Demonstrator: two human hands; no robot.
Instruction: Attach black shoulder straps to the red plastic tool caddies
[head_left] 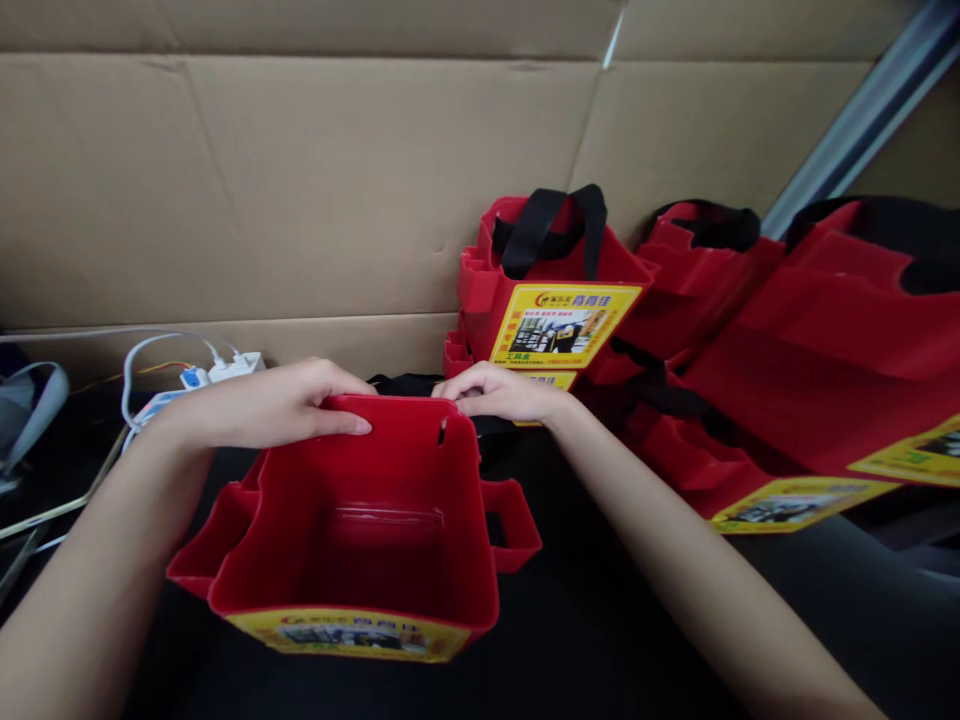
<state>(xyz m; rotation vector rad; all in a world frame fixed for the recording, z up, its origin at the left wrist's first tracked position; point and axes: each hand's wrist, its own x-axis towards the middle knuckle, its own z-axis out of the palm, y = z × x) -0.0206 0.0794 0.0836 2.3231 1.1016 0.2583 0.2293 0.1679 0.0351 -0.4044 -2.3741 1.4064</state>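
Note:
An open red plastic tool box [405, 470] with a yellow printed label [360, 636] along its near side is in front of me, its opening tilted toward me. My left hand [322, 405] grips its far rim at the left, thumb inside and fingers hidden behind the wall. At the far right corner, my right hand [499, 392] is closed by a black strap [409, 383] behind the rim, and seems to pinch it; its fingertips are partly hidden. A small slot [442, 431] shows in the far wall near that hand. Red side pockets [514, 525] stick out on both sides.
Several red tool boxes [480, 290] with black handles [555, 230] are stacked at the right. A white power strip [236, 367] with plugged-in cables lies at the left. Cardboard [315, 180] forms the back wall. A metal post [862, 120] slants at the upper right. The work surface [570, 640] is black.

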